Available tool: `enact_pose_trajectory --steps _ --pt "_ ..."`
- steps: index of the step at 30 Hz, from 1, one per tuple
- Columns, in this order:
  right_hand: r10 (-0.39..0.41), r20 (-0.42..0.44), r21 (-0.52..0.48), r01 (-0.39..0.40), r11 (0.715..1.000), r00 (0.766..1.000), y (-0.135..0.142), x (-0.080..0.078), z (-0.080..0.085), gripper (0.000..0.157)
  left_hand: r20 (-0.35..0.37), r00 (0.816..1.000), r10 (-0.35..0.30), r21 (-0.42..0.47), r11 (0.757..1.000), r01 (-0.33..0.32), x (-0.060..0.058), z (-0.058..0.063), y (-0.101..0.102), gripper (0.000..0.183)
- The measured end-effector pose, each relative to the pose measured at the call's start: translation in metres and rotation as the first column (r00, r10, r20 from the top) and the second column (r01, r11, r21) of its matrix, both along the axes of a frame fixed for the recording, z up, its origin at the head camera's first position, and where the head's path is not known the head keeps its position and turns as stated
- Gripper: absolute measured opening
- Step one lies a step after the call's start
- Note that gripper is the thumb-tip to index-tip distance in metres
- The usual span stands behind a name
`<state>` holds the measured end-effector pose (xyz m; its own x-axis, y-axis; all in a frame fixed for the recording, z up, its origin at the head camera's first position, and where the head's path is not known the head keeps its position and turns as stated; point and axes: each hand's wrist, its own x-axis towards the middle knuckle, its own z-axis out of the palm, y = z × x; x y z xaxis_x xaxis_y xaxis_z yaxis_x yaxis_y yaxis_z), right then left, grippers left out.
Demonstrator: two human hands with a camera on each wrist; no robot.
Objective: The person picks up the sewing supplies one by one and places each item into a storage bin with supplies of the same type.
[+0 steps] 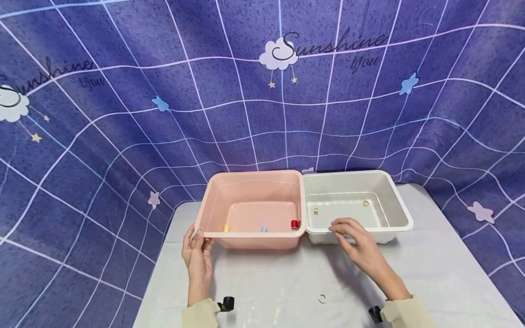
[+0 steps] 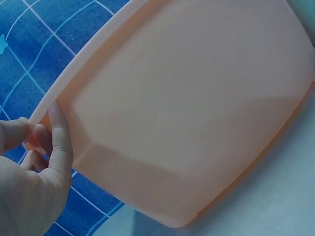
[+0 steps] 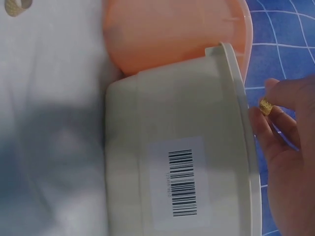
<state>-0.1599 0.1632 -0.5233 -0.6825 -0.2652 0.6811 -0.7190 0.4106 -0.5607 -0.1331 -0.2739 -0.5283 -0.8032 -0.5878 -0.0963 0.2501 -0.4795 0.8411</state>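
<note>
At the front left corner of the pink bin (image 1: 258, 241), my left hand (image 1: 198, 255) pinches the rim between thumb and fingers. My right hand (image 1: 357, 241) is over the front rim of the white bin (image 1: 352, 182). In the right wrist view, a small gold ring (image 3: 266, 106) is pinched between its thumb and fingertips. Inside the white bin lie two more gold rings, one at the left (image 1: 316, 211) and another farther back (image 1: 366, 203). A further ring (image 1: 321, 298) lies on the table in front of the bins.
The pink bin holds a yellow spool (image 1: 226, 228), a light blue spool (image 1: 264, 229) and a red spool (image 1: 294, 224), partly behind its front rim. Both bins stand side by side on a pale-covered table (image 1: 262, 278). A blue patterned curtain (image 1: 246, 123) hangs behind.
</note>
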Motion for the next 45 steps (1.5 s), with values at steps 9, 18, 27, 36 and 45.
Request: enact_pose_trajectory --steps 9,18,27,36,45 --pt "-0.034 0.035 0.017 0.033 0.999 0.999 -0.004 -0.014 0.006 0.032 0.017 1.000 0.000 -0.018 1.000 0.000 0.001 0.000 -0.001 0.049" --pt "-0.078 0.086 0.070 0.072 0.995 0.993 -0.007 -0.027 0.011 0.029 0.100 0.995 0.007 -0.086 0.996 0.001 0.000 0.009 0.001 0.048" --pt "-0.059 0.025 0.110 0.056 0.992 0.998 -0.014 -0.048 0.017 0.026 0.153 0.988 0.032 -0.075 0.997 -0.021 0.001 0.015 0.002 0.045" --pt "-0.059 0.090 0.132 0.047 0.990 0.994 -0.019 -0.058 0.017 0.022 0.182 0.983 0.031 -0.074 0.997 -0.017 0.001 0.016 0.001 0.046" --pt "-0.062 0.102 0.144 0.047 0.989 0.993 -0.022 -0.056 0.017 0.025 0.171 0.985 0.027 -0.076 0.997 -0.015 0.001 0.018 0.000 0.046"
